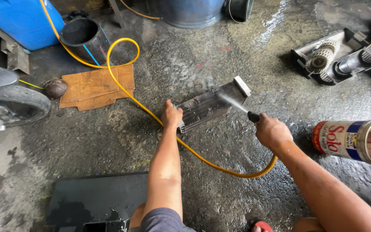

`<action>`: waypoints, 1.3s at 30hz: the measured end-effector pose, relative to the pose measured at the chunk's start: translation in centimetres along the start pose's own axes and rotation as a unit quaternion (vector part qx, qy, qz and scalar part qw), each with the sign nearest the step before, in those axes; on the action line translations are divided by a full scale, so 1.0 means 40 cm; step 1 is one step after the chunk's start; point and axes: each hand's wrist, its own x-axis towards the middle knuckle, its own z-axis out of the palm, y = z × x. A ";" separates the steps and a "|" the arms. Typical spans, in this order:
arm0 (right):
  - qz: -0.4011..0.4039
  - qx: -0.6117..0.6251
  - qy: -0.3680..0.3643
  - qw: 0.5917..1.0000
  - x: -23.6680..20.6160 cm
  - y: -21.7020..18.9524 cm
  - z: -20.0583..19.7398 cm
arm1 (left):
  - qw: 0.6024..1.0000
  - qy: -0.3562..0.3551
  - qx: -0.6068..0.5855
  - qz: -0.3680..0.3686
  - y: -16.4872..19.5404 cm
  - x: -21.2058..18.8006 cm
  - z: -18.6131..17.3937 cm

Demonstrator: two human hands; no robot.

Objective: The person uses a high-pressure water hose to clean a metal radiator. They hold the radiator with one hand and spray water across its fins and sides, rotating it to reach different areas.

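My left hand (171, 115) grips the near end of a long grey finned metal coil (211, 103) that stands tilted on the wet concrete floor. My right hand (272, 131) is closed around a black spray nozzle (253, 116) on a yellow hose (220, 165). A thin jet of water runs from the nozzle onto the coil's upper face. The hose loops under my left arm and away to the upper left.
A tin can (351, 139) lies at the right. Fan rollers in a black housing (336, 58) sit top right. Brown cardboard (95, 88), a black pipe section (84, 36), a blue drum (22, 19) and a tyre (13, 105) are at the left. A dark panel (95, 202) lies near me.
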 end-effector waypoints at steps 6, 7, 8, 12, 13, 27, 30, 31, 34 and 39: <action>0.017 0.030 0.008 0.999 -0.004 0.028 -0.011 | 0.999 -0.018 0.030 -0.004 0.006 0.007 -0.002; 0.014 0.024 0.020 0.999 -0.002 0.031 -0.010 | 0.998 -0.011 0.060 -0.001 0.011 0.004 -0.005; 0.011 0.018 0.033 0.999 0.003 0.035 -0.012 | 0.996 -0.004 0.089 0.003 0.017 0.001 -0.006; 0.004 0.011 0.064 0.998 0.021 0.058 -0.013 | 0.986 0.019 0.163 0.015 0.036 -0.007 -0.002; 0.011 0.015 0.061 0.998 0.027 0.062 -0.011 | 0.989 0.008 0.148 0.001 0.037 -0.006 0.000; 0.041 0.049 0.063 0.996 0.047 0.072 -0.013 | 0.994 -0.061 0.091 0.004 0.023 0.003 0.003; 0.043 0.047 0.054 0.997 0.049 0.061 -0.011 | 0.994 -0.057 0.097 0.005 0.021 0.005 0.004; 0.037 0.047 0.054 0.997 0.048 0.059 -0.008 | 0.994 -0.058 0.096 0.007 0.019 0.005 0.004; 0.014 0.042 0.054 0.998 0.045 0.053 0.001 | 0.994 -0.058 0.095 0.007 0.015 0.003 0.003; -0.015 0.021 0.035 0.999 0.035 0.036 0.011 | 0.993 -0.050 0.105 0.010 0.024 -0.004 -0.011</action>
